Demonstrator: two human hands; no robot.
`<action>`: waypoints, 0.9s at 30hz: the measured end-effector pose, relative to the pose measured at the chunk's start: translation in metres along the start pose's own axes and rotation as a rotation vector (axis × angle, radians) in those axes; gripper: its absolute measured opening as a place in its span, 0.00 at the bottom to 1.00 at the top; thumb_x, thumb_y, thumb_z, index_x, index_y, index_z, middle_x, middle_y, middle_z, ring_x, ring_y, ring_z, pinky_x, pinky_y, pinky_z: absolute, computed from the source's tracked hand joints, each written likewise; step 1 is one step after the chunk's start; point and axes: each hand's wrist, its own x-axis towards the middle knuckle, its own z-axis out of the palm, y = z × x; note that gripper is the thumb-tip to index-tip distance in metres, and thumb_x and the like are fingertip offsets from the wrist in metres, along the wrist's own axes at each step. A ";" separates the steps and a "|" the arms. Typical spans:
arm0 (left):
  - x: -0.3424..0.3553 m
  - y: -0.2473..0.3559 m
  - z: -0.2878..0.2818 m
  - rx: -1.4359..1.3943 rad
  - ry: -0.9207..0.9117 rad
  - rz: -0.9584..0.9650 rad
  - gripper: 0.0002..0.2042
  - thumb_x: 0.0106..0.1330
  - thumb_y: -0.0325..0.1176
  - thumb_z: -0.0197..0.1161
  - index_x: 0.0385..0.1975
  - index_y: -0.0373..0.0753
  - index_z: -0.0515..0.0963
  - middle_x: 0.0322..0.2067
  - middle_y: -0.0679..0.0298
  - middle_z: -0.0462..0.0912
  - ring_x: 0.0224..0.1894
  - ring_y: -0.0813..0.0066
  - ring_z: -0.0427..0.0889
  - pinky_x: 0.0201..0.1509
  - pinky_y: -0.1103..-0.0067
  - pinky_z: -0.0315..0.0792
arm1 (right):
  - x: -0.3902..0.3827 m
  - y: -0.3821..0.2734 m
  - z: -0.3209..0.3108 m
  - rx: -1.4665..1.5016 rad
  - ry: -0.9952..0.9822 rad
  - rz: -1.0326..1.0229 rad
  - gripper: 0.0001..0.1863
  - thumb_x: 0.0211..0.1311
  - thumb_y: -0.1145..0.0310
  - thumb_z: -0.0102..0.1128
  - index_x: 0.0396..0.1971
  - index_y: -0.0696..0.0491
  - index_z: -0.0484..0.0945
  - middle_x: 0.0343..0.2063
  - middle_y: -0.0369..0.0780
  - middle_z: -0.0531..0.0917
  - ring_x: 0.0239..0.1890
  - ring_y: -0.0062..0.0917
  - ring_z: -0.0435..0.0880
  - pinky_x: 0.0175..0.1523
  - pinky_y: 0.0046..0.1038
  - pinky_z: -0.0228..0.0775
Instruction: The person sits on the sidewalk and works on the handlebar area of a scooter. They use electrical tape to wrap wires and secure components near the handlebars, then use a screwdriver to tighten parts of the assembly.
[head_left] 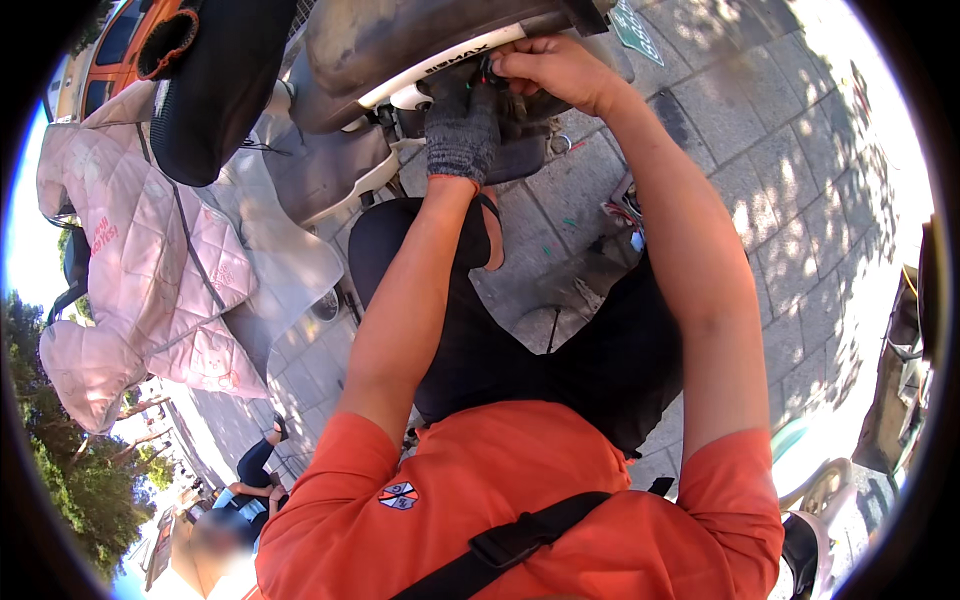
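Observation:
I am at the tail of a scooter [400, 60] whose dusty dark body has a white trim strip [440, 68]. My left hand [460, 140], in a grey knit glove with an orange cuff, reaches up under the strip. Its fingertips close near a small dark part with a bit of red [487, 72]. My right hand [550, 72] is bare and comes in from the right, thumb and fingers pinched at that same spot. What exactly lies between the fingers of either hand is too small and shaded to make out.
The black seat [225, 90] and a pink quilted cover [150, 250] are at the left. A green plate [637, 35] sticks out behind the scooter. Tools and scraps [625, 205] lie on the grey paving [740, 150] between my knees. Another person [255, 490] sits far left.

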 end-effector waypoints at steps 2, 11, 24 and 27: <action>0.003 -0.007 0.002 -0.051 -0.013 0.008 0.17 0.70 0.38 0.59 0.53 0.34 0.76 0.39 0.49 0.86 0.41 0.54 0.87 0.45 0.65 0.78 | 0.004 0.001 0.002 0.014 0.008 -0.001 0.15 0.64 0.57 0.65 0.42 0.53 0.85 0.32 0.31 0.85 0.34 0.16 0.82 0.41 0.23 0.76; -0.005 0.014 -0.007 0.206 0.017 0.105 0.18 0.69 0.39 0.59 0.53 0.34 0.76 0.42 0.46 0.85 0.46 0.48 0.85 0.50 0.62 0.76 | 0.011 0.000 0.004 0.045 0.046 -0.015 0.13 0.59 0.59 0.65 0.29 0.55 0.82 0.24 0.34 0.81 0.28 0.19 0.81 0.36 0.25 0.78; -0.009 0.009 -0.005 0.032 0.035 0.019 0.15 0.71 0.33 0.59 0.55 0.35 0.76 0.40 0.51 0.86 0.43 0.60 0.87 0.47 0.68 0.79 | 0.015 0.001 0.009 -0.025 0.102 -0.036 0.18 0.59 0.57 0.67 0.37 0.59 0.84 0.23 0.36 0.81 0.25 0.22 0.80 0.32 0.27 0.76; -0.013 0.013 -0.003 0.086 0.131 0.169 0.15 0.71 0.34 0.58 0.54 0.34 0.77 0.39 0.50 0.86 0.42 0.61 0.87 0.46 0.68 0.79 | 0.018 0.004 0.011 -0.082 0.134 -0.009 0.20 0.59 0.55 0.67 0.38 0.59 0.84 0.23 0.37 0.82 0.25 0.22 0.80 0.32 0.28 0.76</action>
